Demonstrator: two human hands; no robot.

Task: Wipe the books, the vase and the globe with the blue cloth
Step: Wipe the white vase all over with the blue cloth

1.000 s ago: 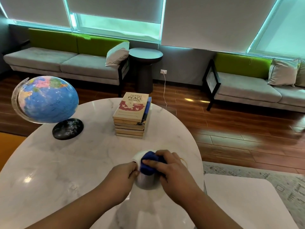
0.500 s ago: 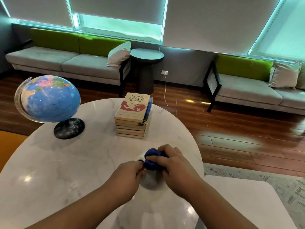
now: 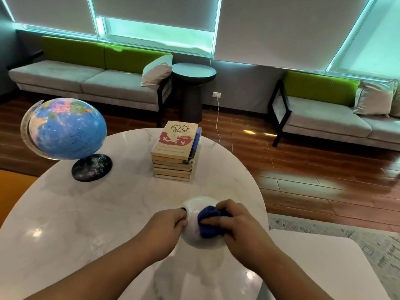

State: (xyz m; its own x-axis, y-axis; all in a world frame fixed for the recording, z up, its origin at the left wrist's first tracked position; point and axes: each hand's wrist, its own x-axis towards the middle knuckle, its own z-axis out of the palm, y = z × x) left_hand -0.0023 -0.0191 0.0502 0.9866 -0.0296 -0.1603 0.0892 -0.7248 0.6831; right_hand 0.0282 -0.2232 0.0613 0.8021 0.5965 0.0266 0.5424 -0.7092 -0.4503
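Two hands meet at the white vase point(image 3: 201, 204), which sits on the marble table point(image 3: 97, 213) close to its near right edge, just in front of you. Your left hand point(image 3: 167, 226) is curled against the vase's left side, fingers bent round its edge and holding it; a small dark opening shows just above those fingers, and you cannot tell from here whether the vase stands upright or leans. Your right hand point(image 3: 240, 229) is clamped on the bunched blue cloth point(image 3: 210, 226), fingers wrapped over it and pressing it onto the right half of the vase's rounded body. Farther back on the table, near the middle, the books point(image 3: 176, 144) lie in a flat stack, well apart from the vase, with the top cover reading "Filipino Peace Women" and a blue book jutting out slightly on the right. At the table's far left the globe point(image 3: 69, 128) tilts in its clear arc on a dark round base point(image 3: 92, 167), also well apart from your hands. Beyond the table you see a grey sofa point(image 3: 86, 81) with a green back and a pale cushion point(image 3: 157, 71), a dark round side table point(image 3: 193, 72) beside it, and a second sofa point(image 3: 324, 118) to the right. A patterned rug point(image 3: 368, 241) lies on the wooden floor point(image 3: 303, 169) at your right.
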